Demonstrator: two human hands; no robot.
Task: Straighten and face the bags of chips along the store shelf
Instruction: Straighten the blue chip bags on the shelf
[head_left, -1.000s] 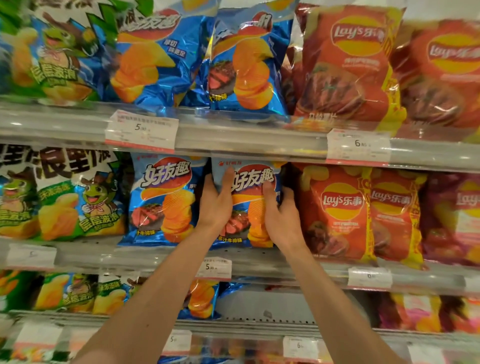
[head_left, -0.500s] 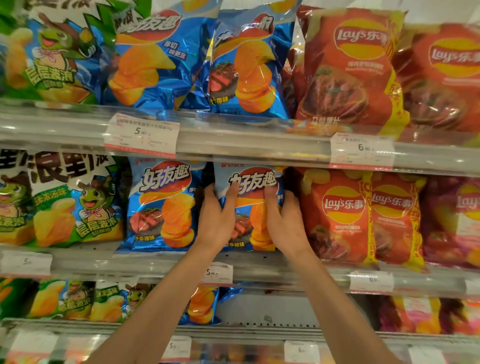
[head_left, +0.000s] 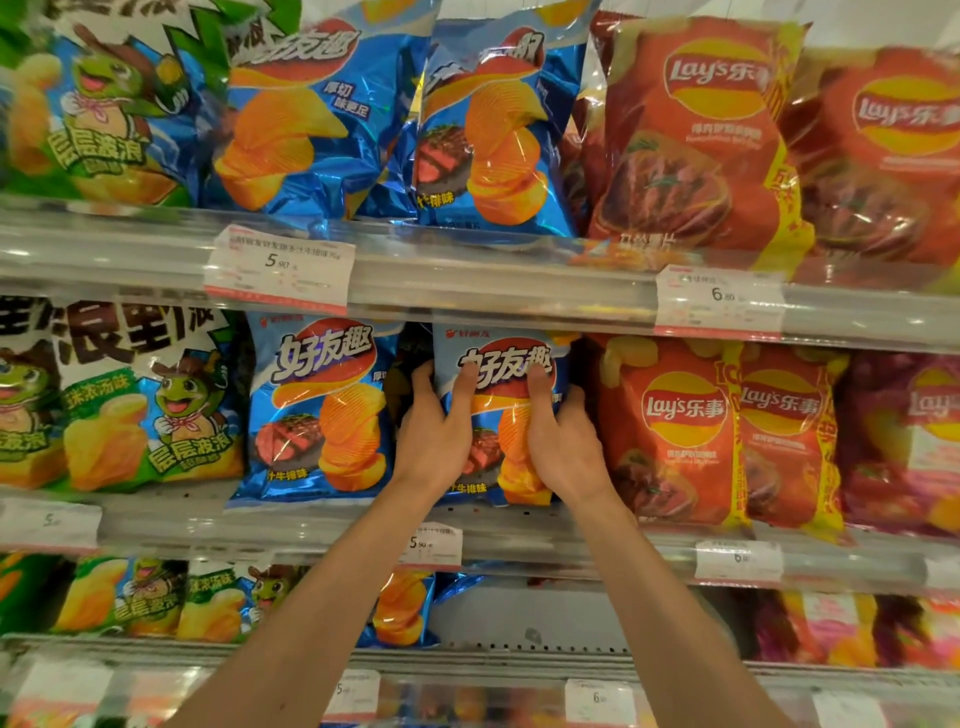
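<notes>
A blue bag of steak-flavour chips (head_left: 501, 358) stands upright on the middle shelf (head_left: 519, 535), facing out. My left hand (head_left: 434, 431) grips its left edge, thumb across the front and fingers behind the side. My right hand (head_left: 563, 436) grips its right edge the same way, thumb on the red logo. A second blue bag (head_left: 317, 410) of the same kind stands just to the left, leaning slightly. Red Lay's bags (head_left: 675, 431) stand right of the held bag.
Green frog-mascot bags (head_left: 156, 415) fill the left of the middle shelf. The top shelf holds larger blue bags (head_left: 488, 130) and red Lay's bags (head_left: 696, 140). Price tags (head_left: 280, 270) hang on the shelf rails. The lower shelf has a gap behind a small blue bag (head_left: 402, 608).
Both hands slid a little higher on the blue bag and pushed it more upright and square. The camera shifted slightly down.
</notes>
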